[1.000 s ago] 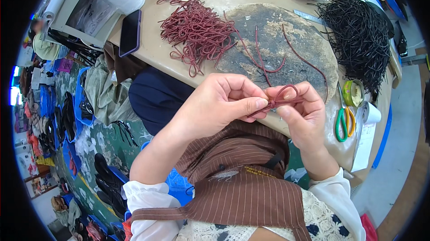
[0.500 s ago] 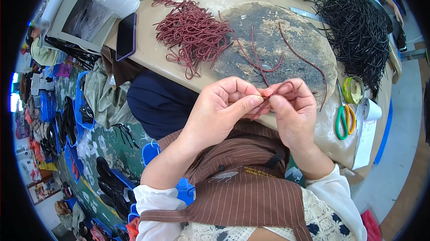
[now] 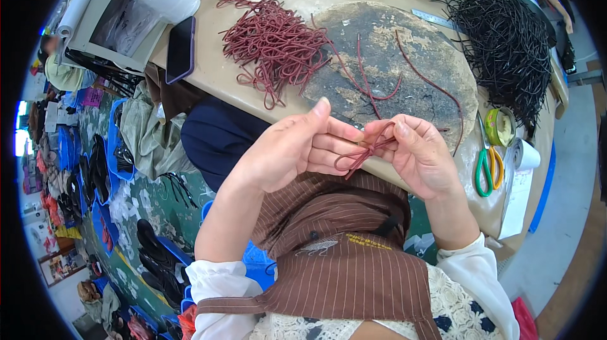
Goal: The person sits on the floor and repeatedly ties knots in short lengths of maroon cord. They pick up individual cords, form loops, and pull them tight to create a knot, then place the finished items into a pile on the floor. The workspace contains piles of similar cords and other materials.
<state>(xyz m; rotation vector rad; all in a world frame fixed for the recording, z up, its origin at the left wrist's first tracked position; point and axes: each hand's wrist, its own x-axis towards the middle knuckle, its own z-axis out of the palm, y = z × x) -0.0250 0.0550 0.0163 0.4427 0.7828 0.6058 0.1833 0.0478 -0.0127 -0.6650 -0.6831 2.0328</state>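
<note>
A thin dark red cord tied in a small bow [image 3: 372, 149] is held over the table's near edge. My right hand [image 3: 422, 153] pinches one of its loops between thumb and fingers. My left hand [image 3: 284, 147] is open, thumb raised and fingers stretched out, their tips beside the bow's knot. Whether those fingertips touch the cord I cannot tell. Just beyond my hands lies a worn dark round board [image 3: 423, 55] with several loose red cords [image 3: 436, 84] on it. A heap of red cord bows [image 3: 275, 43] sits to its left.
At right are green and orange-handled scissors [image 3: 485, 166], a tape roll in a green ring [image 3: 500, 126], a white paper roll [image 3: 526, 154] and a bundle of black cords [image 3: 502, 49]. A phone [image 3: 181, 50] lies at the table's left edge. A metal ruler [image 3: 432, 18] touches the board.
My left thumb and fingers have let go of the cord and spread apart. The knotted bow now shows, held by my right hand alone.
</note>
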